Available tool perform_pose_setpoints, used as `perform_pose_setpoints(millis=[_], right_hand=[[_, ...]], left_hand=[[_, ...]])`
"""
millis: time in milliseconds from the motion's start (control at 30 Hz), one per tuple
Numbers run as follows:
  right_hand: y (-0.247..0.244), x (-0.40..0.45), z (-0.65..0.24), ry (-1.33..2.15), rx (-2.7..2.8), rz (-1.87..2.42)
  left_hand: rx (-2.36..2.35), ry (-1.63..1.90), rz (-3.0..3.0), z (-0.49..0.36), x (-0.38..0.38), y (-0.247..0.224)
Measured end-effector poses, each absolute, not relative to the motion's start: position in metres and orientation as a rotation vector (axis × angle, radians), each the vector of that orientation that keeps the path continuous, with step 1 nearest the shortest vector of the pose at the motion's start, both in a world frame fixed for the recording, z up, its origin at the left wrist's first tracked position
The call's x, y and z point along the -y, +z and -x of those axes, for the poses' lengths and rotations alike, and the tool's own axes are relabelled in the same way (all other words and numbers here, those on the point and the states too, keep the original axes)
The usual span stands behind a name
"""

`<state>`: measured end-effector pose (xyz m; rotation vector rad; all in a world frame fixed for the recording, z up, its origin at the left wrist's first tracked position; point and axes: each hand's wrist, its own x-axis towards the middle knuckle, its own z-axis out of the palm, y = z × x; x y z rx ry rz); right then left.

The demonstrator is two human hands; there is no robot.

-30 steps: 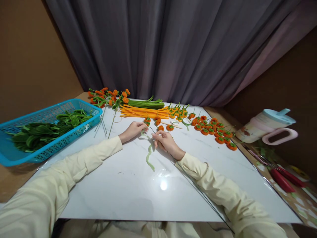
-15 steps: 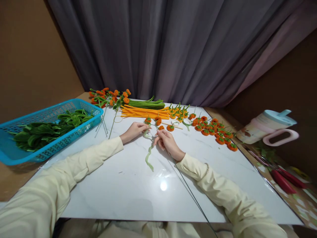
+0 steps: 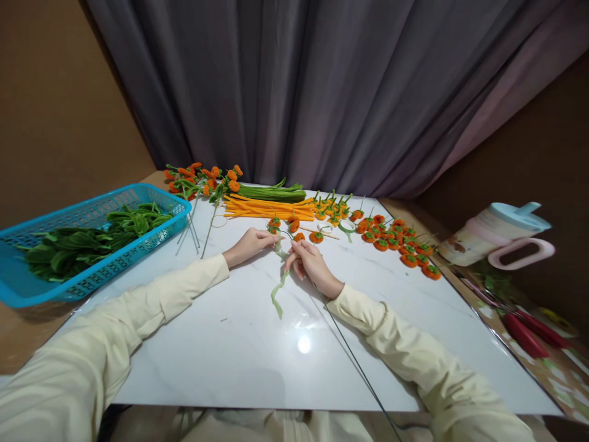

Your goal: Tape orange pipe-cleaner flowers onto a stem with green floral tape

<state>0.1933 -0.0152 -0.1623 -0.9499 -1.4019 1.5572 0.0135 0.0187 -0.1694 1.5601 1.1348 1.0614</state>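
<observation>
"How far along?"

"Midway, I'd judge. In front of the orange chenille strips [image 3: 269,208], the left hand [image 3: 253,244] pinches the pale-green tape [image 3: 276,298] and the right hand [image 3: 313,267] grips a dark wire [image 3: 352,353]; the tape's tail dangles loose. Leafy flowers [image 3: 233,185] lie left of the strips; right of them, many short-stemmed heads [image 3: 381,245] look left to do."

"Any room?"

"Plenty on the bench [image 3: 207,350] before the strips, but that wire overhangs the near edge."
</observation>
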Motion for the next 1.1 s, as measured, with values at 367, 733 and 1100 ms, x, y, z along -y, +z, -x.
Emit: perform_pose_setpoints(millis=[367,733,1100], right_hand=[[-0.1602,0.0131,-0.1946,1.670,1.475,0.931],[-0.1567,0.0113,-0.1967,1.801,1.532,0.896],[-0.1550,0.0093,-0.2031,1.854,1.673,0.852]], left_hand=[[-1.175,1.146,-1.507,-0.0140,-0.0261,-0.1769],[-1.178,1.225,-1.650,-0.0120,-0.0228,-0.1738],[-1.241,1.229,-1.662,-0.0139,-0.0200,-0.1690]])
